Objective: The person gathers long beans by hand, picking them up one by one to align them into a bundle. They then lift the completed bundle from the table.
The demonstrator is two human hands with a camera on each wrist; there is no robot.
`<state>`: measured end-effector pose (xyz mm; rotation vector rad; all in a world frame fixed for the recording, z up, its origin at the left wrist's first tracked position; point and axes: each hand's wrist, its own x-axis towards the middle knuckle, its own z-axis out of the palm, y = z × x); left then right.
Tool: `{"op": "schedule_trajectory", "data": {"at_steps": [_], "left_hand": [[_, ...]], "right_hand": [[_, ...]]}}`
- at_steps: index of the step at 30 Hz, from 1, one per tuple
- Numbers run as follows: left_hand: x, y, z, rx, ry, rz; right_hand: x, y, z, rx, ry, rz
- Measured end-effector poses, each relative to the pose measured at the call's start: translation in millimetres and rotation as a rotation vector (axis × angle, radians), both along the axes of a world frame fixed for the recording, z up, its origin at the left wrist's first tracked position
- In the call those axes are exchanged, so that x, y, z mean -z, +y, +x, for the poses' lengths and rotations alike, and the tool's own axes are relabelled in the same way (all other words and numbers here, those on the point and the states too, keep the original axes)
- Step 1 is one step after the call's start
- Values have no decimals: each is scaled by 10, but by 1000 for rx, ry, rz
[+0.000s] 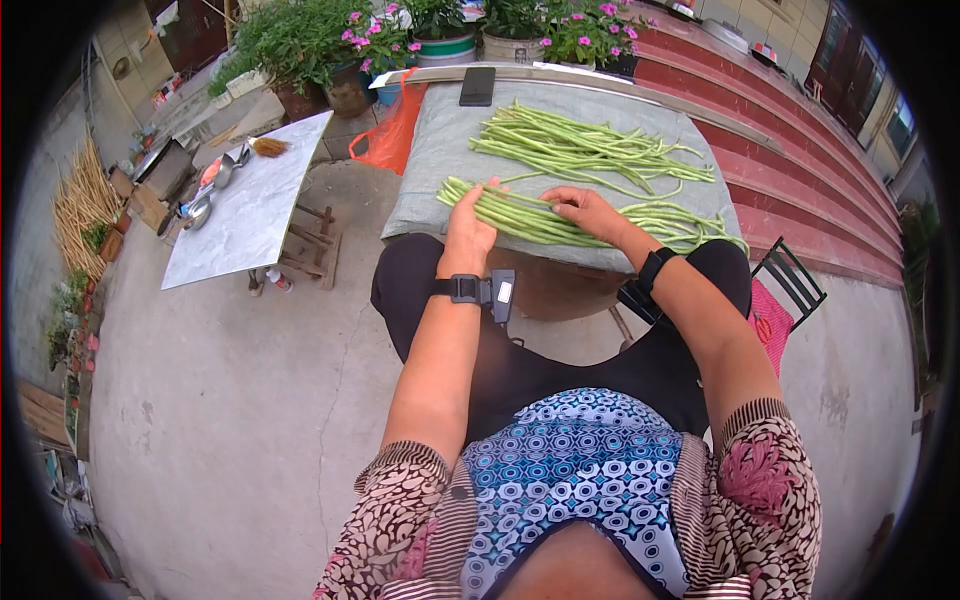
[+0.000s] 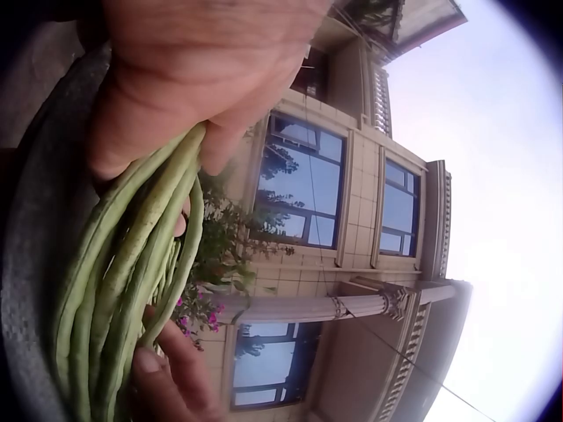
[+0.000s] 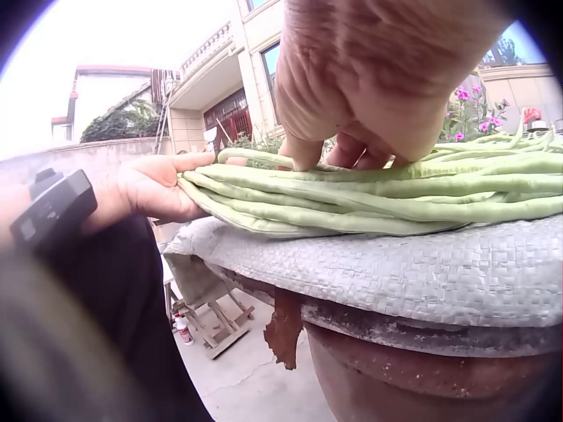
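Observation:
A bundle of long green beans (image 1: 520, 220) lies along the near edge of the cloth-covered table (image 1: 425, 130). My left hand (image 1: 470, 225) grips the bundle round its left end, the thumb along the near side. Toward the middle, my right hand (image 1: 592, 214) pinches at beans on top of the bundle with thumb and fingertips. In the left wrist view, thumb and finger of the right hand (image 2: 176, 374) meet at one bean's side. A second pile of long beans (image 1: 580, 145) is spread behind the bundle.
A black phone (image 1: 477, 87) lies at the table's back edge, and an orange plastic bag (image 1: 395, 130) hangs at its left. Potted flowers (image 1: 440, 25) stand behind. To the left is a low table (image 1: 250, 210) with bowls; red steps (image 1: 790, 150) rise on the right.

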<state>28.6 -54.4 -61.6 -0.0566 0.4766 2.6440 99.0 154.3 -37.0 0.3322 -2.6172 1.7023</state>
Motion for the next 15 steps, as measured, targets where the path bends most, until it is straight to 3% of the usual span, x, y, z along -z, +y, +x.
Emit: {"op": "schedule_trajectory", "data": {"at_steps": [8, 15], "left_hand": [[-84, 6, 54, -36, 74, -15], [-34, 3, 24, -40, 54, -73]], "right_hand": [[135, -22, -29, 119, 178, 361], [-24, -63, 27, 116, 67, 380]]}}
